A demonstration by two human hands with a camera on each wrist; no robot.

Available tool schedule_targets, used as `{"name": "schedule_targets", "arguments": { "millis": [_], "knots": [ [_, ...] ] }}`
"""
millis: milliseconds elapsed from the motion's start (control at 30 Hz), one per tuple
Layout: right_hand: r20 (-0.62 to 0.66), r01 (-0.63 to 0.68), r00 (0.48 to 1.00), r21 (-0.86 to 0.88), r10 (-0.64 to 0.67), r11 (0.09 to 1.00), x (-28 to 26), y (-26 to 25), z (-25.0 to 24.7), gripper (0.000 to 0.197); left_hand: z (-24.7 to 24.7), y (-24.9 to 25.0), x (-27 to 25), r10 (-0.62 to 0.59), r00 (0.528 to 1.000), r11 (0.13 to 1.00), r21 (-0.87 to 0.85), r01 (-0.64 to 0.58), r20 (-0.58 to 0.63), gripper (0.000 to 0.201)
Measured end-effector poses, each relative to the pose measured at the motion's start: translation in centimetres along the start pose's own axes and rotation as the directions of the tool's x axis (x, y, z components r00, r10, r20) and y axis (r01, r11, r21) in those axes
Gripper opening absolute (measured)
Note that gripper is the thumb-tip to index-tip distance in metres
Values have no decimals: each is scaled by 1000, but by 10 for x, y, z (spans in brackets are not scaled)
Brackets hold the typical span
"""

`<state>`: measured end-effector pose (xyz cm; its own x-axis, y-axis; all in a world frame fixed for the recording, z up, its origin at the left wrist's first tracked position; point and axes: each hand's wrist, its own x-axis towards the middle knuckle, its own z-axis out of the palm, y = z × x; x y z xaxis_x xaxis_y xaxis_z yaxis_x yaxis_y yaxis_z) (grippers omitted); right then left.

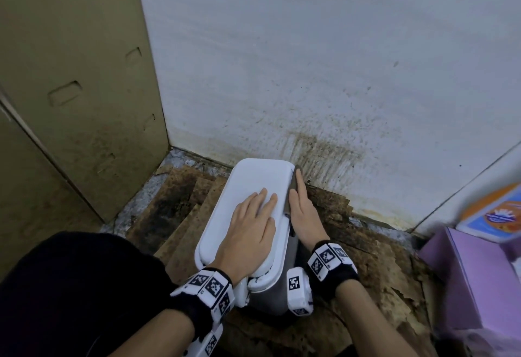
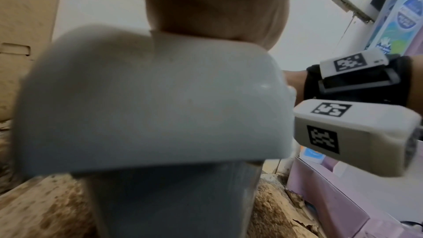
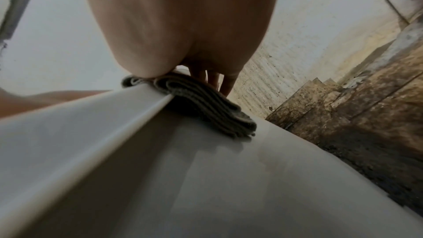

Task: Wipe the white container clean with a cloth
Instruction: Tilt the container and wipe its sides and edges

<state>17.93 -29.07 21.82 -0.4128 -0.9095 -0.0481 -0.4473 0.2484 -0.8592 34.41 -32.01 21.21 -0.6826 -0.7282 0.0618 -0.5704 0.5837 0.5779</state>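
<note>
The white container point(image 1: 253, 184) stands on the floor near the wall, lid closed; its front end fills the left wrist view point(image 2: 137, 106). My left hand point(image 1: 260, 210) lies flat on the lid with straight fingers, its palm point(image 2: 213, 6) resting on the lid's near end. My right hand point(image 1: 301, 207) is against the container's right side and presses a folded grey cloth point(image 1: 295, 180) onto it just under the lid edge. In the right wrist view the cloth point(image 3: 201, 104) is squeezed between the hand point(image 3: 183, 24) and the container wall point(image 3: 206, 178), with the fingers point(image 3: 228, 84) stretched along it.
A stained white wall point(image 1: 310, 74) is right behind the container. A tan panel point(image 1: 79, 74) closes off the left. The floor is worn, dirty brown boards point(image 1: 180, 210). A purple box point(image 1: 473, 272) and an orange-blue package point(image 1: 496, 215) sit at the right. My dark-clad knee point(image 1: 70, 286) is lower left.
</note>
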Motion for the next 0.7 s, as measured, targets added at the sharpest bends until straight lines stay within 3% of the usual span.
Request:
{"name": "schedule_targets", "arguments": {
  "millis": [200,500,700],
  "knots": [
    [-44,17,999,-46,-19,999,-22,6,6,52,2,6,2,-2,1000,999,32,2,10,54],
    [-100,28,995,128,-15,991,-100,-1,38,51,2,4,-1,7,1000,1000,1,-7,-3,54],
    [-178,10,984,29,-4,1000,-139,-5,64,50,0,-3,-2,21,1000,1000,-6,-21,6,53]
  ]
}}
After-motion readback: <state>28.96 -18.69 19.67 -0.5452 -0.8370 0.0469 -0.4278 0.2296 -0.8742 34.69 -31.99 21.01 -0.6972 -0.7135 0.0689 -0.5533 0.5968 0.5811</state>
